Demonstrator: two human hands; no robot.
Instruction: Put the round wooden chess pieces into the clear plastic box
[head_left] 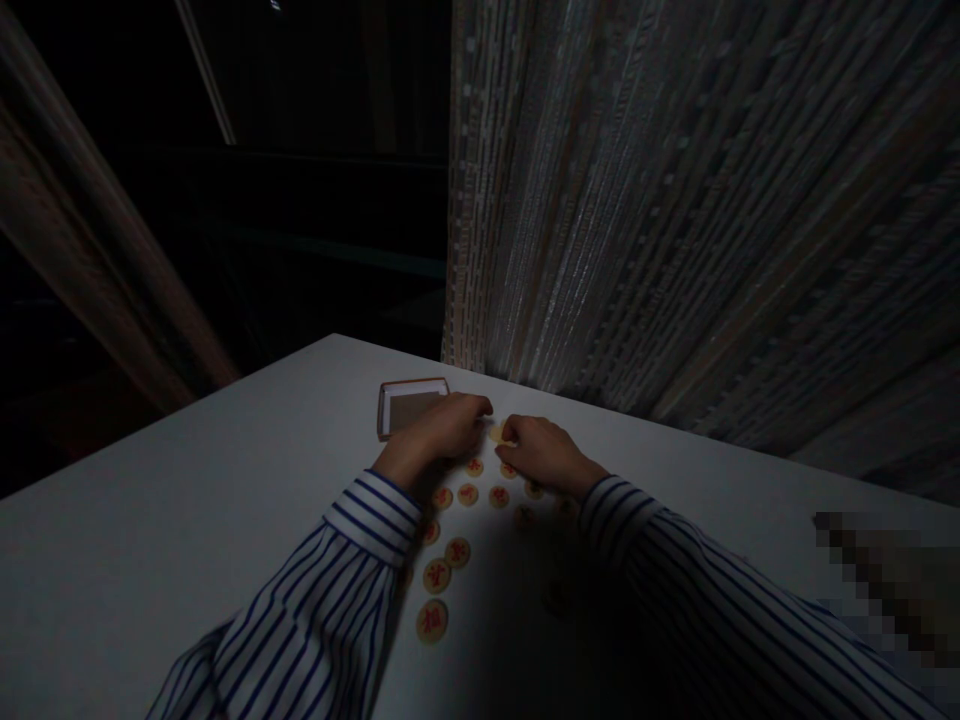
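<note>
Round wooden xiangqi pieces with red characters, such as one near the front (432, 621), lie spread on the white table (247, 520). My right hand (546, 452) pinches a pale xiangqi piece (497, 432) between thumb and fingers, towards the table's far side. Close by on its left, my left hand (454, 424) is curled with the fingers pointing inward; whatever lies under them is hidden. Below the hands sit more pieces, among them one in the middle (499, 496) and a touching pair with an upper piece (457, 551). Several pieces on the right are in deep shadow.
An open shallow box (382, 410) with a greyish-brown inside stands just behind my left hand. A string curtain (570, 220) hangs along the far table edge. Another curtain (112, 220) is at the left. A blurred-out object (892, 575) lies at the right.
</note>
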